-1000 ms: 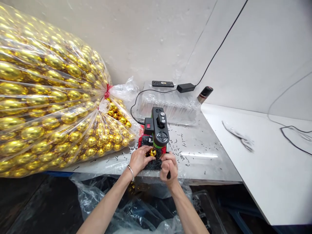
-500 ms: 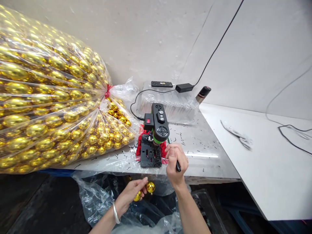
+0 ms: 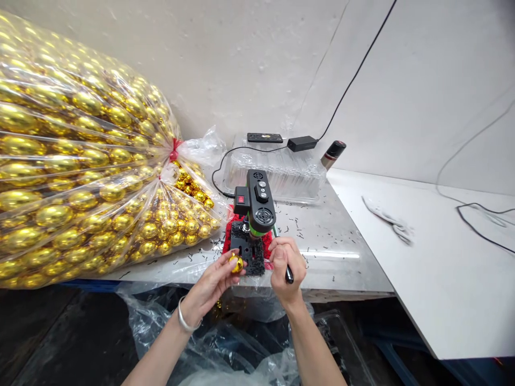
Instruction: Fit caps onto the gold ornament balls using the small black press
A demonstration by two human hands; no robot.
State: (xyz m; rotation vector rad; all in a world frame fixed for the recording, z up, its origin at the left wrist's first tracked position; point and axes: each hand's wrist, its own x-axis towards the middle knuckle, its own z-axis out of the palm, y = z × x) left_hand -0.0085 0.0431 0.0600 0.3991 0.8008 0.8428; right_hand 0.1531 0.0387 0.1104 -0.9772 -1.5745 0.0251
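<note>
A gold ball (image 3: 236,263) is pinched in the fingertips of my left hand (image 3: 215,280), over the front left of the machine's black slotted base (image 3: 240,243). My right hand (image 3: 288,264) is wrapped round the black-tipped lever (image 3: 289,275) at the machine's right side. The small black and green drill-press machine (image 3: 261,201) stands upright on a red mat (image 3: 227,236). Black shavings cover part of the base and mat. The underside of the machine's head is mostly hidden from above.
A big clear bag of gold balls (image 3: 80,177) fills the left. Behind the machine are a clear plastic box (image 3: 277,179), a phone (image 3: 264,138), a power adapter (image 3: 302,143) and a flask (image 3: 333,154). Gloves (image 3: 388,220) lie on the white table (image 3: 434,268). Plastic sheeting (image 3: 241,348) hangs below the edge.
My left hand has moved up and forward from below the table edge to the machine's base, now with one gold ball visible instead of two. My right hand stays on the lever.
</note>
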